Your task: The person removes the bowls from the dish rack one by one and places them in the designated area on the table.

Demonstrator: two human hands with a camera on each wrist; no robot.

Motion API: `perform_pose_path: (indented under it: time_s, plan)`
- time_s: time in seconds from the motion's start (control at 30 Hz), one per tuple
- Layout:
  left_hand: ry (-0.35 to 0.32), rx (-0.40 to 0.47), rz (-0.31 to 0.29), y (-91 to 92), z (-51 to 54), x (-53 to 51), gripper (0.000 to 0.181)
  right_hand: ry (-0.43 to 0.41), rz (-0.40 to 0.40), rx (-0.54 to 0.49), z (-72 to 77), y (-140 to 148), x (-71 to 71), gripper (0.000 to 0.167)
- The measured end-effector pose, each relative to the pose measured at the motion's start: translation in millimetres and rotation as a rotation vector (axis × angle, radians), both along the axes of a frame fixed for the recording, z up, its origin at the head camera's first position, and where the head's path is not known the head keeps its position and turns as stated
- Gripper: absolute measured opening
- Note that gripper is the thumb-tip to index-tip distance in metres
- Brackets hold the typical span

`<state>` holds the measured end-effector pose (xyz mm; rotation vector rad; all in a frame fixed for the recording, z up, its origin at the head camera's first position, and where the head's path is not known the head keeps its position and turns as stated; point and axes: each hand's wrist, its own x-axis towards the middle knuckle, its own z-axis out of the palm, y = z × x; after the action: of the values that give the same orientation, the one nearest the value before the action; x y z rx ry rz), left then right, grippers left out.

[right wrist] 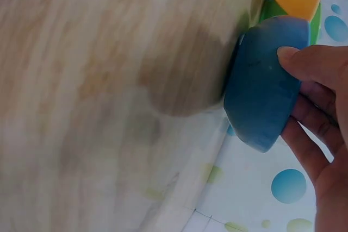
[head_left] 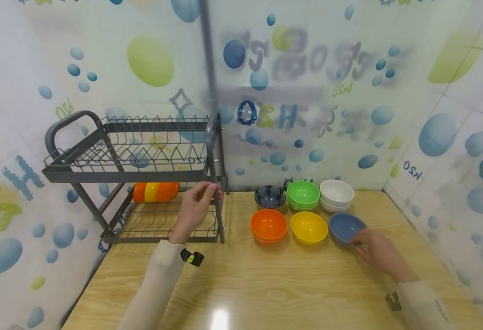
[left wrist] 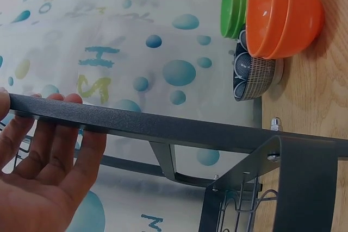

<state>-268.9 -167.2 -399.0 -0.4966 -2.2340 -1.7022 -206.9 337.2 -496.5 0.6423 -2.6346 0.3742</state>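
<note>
My left hand [head_left: 195, 208] is at the front right upright of a dark grey two-tier dish rack [head_left: 130, 177]. In the left wrist view its thumb and fingers wrap around the upright [left wrist: 141, 121]. On the right, my right hand [head_left: 380, 254] pinches the rim of a blue bowl [head_left: 346, 228], thumb on the outside; the right wrist view shows that bowl [right wrist: 261, 91] from the side, just at the tabletop. Whether it touches the table I cannot tell. Orange and yellow bowls [head_left: 158, 192] lie on their sides on the rack's lower tier.
Left of the blue bowl stand a yellow bowl [head_left: 308, 227] and stacked orange bowls [head_left: 269, 225]. Behind them are a dark patterned bowl [head_left: 269, 197], stacked green bowls [head_left: 303, 193] and stacked white bowls [head_left: 337, 193]. Patterned walls [head_left: 307, 137] enclose the wooden table [head_left: 274, 288].
</note>
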Motion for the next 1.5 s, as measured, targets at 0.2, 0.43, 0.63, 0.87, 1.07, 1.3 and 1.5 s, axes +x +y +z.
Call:
perform_pose_path:
  time_s: [0.2,0.43,0.63,0.87,1.07,1.3,1.5]
  plan:
    - [-0.005,0.002,0.001,1.3,0.6,0.0,0.047,-0.008,0.000,0.002,-3.6,1,0.8,0.024]
    - [-0.003,-0.004,0.009,1.9,0.3,1.0,0.044,-0.086,-0.019,0.001,-5.7,2,-0.8,0.020]
    - [-0.009,-0.002,0.011,2.7,0.9,-0.2,0.039,-0.164,-0.023,-0.003,1.1,2,-1.6,0.021]
    - [-0.009,0.001,0.002,2.8,1.7,-0.1,0.034,-0.074,0.039,-0.011,4.9,4,-4.7,0.038]
    - [-0.006,0.003,-0.003,3.2,0.2,-0.3,0.035,-0.055,0.057,-0.049,10.4,-1,-7.6,0.059]
    - [-0.005,0.004,-0.005,3.1,0.7,-0.6,0.035,-0.119,0.053,-0.137,27.9,-15,-8.6,0.077]
    - [-0.003,0.006,-0.003,1.7,0.6,0.3,0.040,-0.093,0.083,-0.222,46.6,-40,-8.0,0.089]
